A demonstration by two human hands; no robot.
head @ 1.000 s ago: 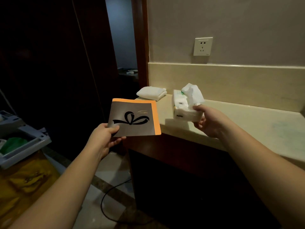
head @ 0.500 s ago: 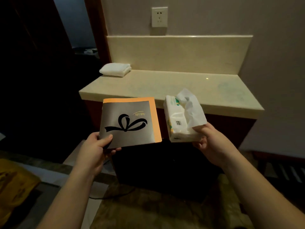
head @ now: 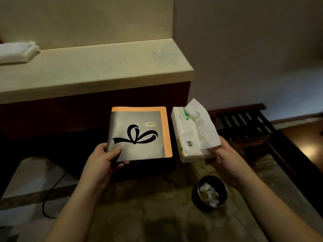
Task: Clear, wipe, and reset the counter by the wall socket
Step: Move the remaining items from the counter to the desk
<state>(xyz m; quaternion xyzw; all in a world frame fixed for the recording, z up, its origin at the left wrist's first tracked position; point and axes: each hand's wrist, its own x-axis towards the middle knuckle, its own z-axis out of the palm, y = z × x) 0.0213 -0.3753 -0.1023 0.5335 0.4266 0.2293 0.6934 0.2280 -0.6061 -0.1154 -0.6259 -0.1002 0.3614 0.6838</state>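
**Both hands full, counter behind them**

I read the print first. My left hand (head: 103,161) grips a booklet (head: 138,135) by its lower left corner, thumb curled over the cover and fingers underneath. The cover is grey with an orange band along the top and right edges, a black ribbon bow in the middle, and small gold lettering above the bow that begins "POINTS"; the characters after it are too small for me to read. My right hand (head: 225,159) grips a tissue pack (head: 189,135) at its near end, fingers wrapped under it and thumb on top. The pack is soft white plastic with green and yellow marks down one side and a small dark code I cannot make out. A loose tissue (head: 201,123) stands out of its slot and drapes toward my thumb.

Booklet and pack sit side by side in the air, just apart, both in front of the counter (head: 97,70) and below its front edge — neither touches it. The counter is pale stone over a dark wood base. Its right end stops square, short of the side wall. A folded white towel (head: 17,52) lies at its far left, against the backsplash.

Below my right wrist a round dark bin (head: 209,193) stands on the floor with crumpled white paper inside. A black cable (head: 50,193) loops across the floor at left, and a dark slatted rack (head: 244,123) stands to the right — near the wall.
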